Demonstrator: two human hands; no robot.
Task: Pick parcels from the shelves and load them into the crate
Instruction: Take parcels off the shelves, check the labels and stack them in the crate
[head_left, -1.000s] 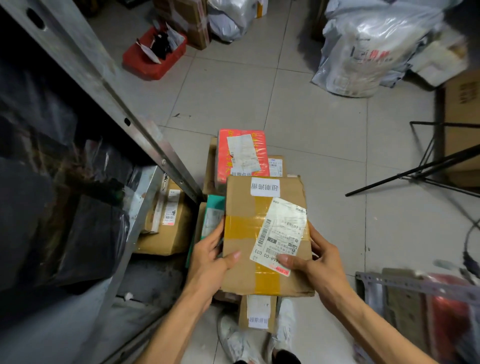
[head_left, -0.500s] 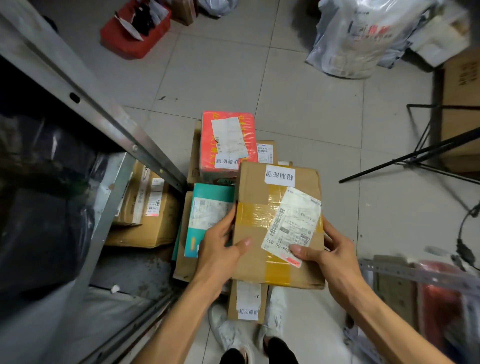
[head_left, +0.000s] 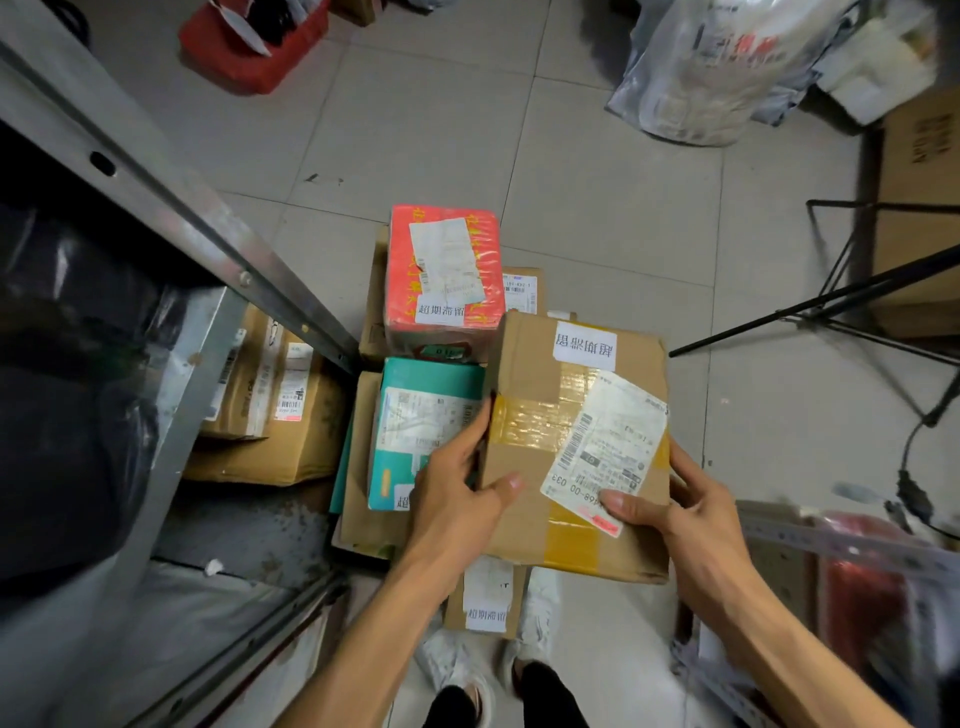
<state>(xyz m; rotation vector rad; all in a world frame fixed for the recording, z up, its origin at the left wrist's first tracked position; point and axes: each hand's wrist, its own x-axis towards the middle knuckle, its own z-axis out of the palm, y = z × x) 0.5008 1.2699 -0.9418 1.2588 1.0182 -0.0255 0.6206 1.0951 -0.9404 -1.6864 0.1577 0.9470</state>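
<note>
Both your left hand (head_left: 457, 499) and right hand (head_left: 691, 514) clasp the taped cardboard parcel (head_left: 566, 415); keep it level; set it beside the teal parcel (head_left: 421, 421).

Cramped storeroom corner
Pale grey tiled floor (head_left: 597, 218), scuffed metal shelf rack (head_left: 171, 208) on the left, black tripod legs (head_left: 831, 306) over on the right.

Matt cardboard box (head_left: 540, 364), glossy tape; shelf post (head_left: 171, 208) probably metal.
</note>
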